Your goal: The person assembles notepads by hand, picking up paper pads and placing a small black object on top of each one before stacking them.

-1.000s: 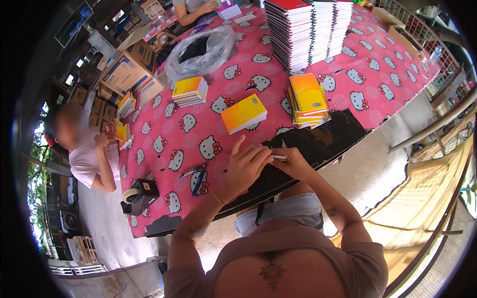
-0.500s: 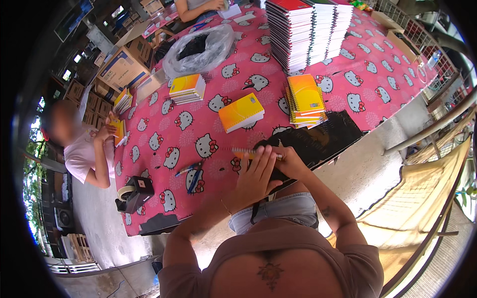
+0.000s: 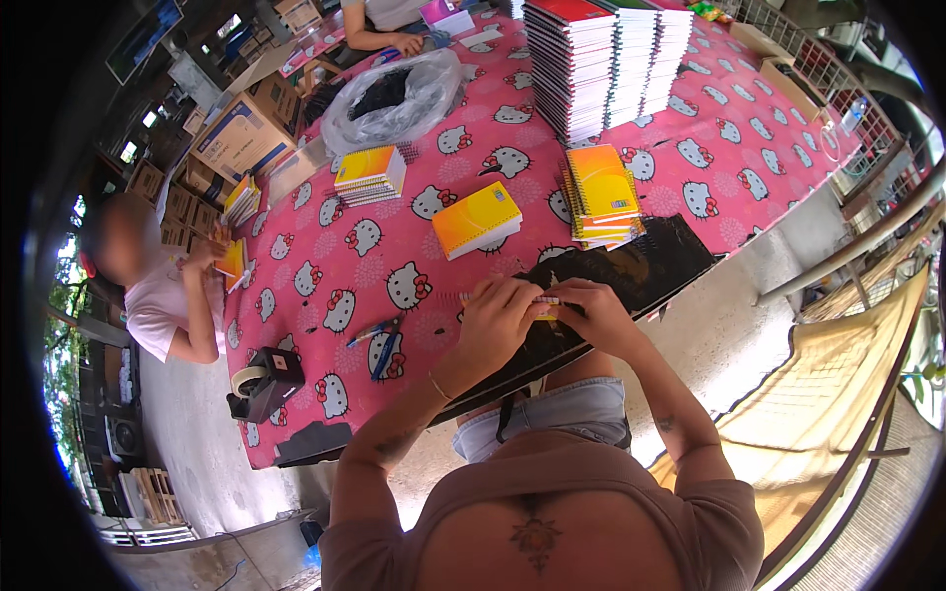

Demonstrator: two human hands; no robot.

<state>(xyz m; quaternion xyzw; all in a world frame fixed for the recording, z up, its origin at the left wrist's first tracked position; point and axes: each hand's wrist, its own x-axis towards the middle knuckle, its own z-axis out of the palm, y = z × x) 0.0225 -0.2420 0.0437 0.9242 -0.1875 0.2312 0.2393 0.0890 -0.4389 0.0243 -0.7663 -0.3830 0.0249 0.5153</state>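
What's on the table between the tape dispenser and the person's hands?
In the head view, a few pens lie on the pink tablecloth between the tape dispenser and the left hand.

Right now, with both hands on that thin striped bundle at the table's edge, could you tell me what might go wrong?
The bundle is held by left hand and right hand right at the table edge, so a slip could drop it to the floor. The notebook stack close by could be knocked by an elbow.
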